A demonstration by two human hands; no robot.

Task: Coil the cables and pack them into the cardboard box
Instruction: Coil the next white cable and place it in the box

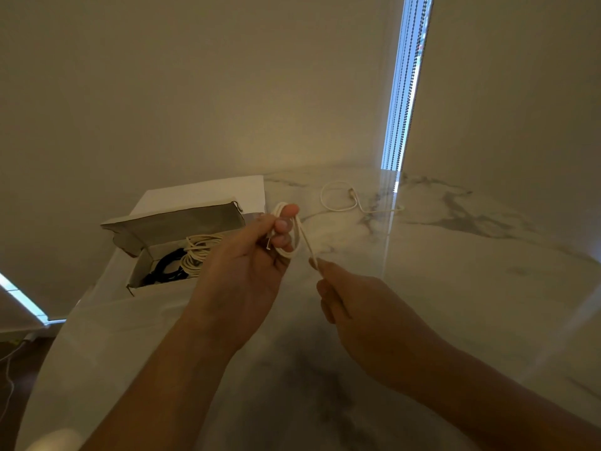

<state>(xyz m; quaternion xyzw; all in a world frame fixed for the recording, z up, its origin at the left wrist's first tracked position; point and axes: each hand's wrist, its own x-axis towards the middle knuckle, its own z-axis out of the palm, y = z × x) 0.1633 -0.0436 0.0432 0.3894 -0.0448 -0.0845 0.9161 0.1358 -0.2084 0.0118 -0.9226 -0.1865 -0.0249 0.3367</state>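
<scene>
Head view: the left hand (257,252) sits just left of centre, closed around a small coil of white cable (289,232), its fingers curled through the loops so the turns stay stacked and do not spring apart. The right hand (344,297), at about 4 o'clock from the left, is closed in a pinch on the running strand of that same cable, holding it taut between the two hands; this looks like the feeding grip, guiding the next turn onto the coil. From the coil the loose tail (338,198) trails off toward 1 o'clock, lying in an open loop on the marble table (455,255) with its plug end near the bright strip of reflected light, so a fair length is not yet wound, by my judgement. The cardboard box (175,229) stands at 9 o'clock from the left hand, near it, lid flap raised toward the wall so the opening is free. Inside it lie a coiled cream cable (198,255) and, to its left, a black cable (166,268), packed already. The box rests on a sheet of white paper (208,190). Keeping the box near the winding hand makes the drop-in short once this coil is finished
</scene>
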